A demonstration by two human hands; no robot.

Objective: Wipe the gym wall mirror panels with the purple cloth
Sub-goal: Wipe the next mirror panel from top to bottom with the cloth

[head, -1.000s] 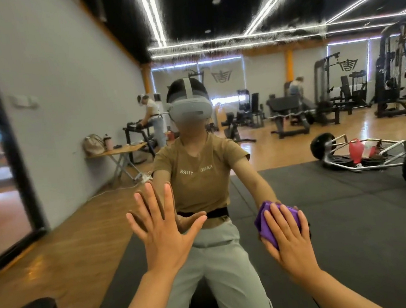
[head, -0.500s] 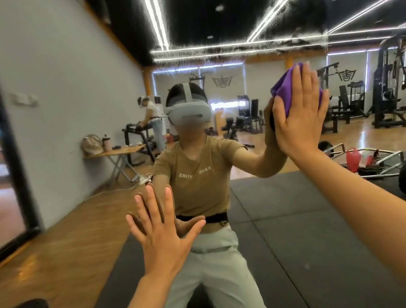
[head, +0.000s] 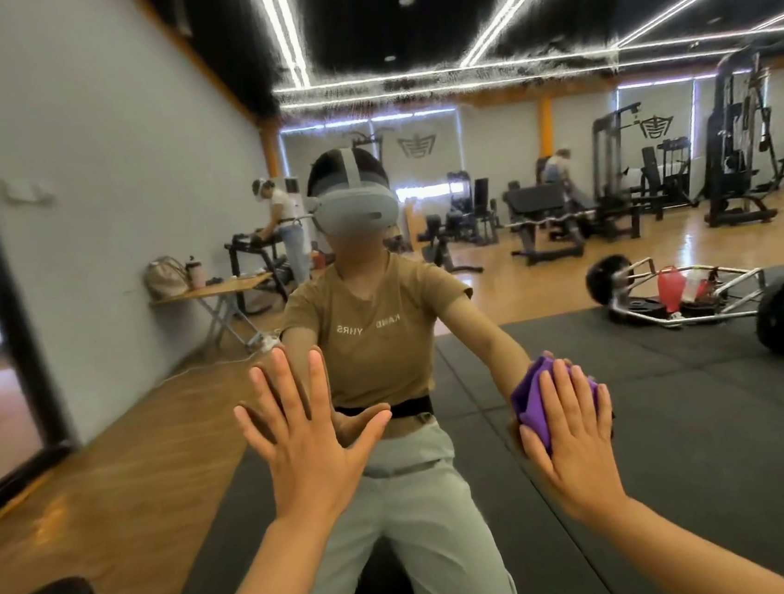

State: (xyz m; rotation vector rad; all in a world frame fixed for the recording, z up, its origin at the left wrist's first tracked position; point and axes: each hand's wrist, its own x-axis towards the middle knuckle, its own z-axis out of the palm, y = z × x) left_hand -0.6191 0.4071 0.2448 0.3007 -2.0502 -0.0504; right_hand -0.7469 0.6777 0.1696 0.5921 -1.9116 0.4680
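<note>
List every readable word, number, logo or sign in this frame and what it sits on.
"KAND" and "YHRS", as they read mirrored, white letters on the tan T-shirt reflected in the mirror; blurred, so uncertain.
Emblem logos on the far wall, no legible words.
Nothing readable on the purple cloth, the headset or the gym machines.

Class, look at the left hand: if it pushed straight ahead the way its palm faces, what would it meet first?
The mirror panel itself. The left hand appears already flat against the glass, fingers spread, its reflection meeting it, so there seems no gap left to travel, though exact contact is hard to confirm.
</note>
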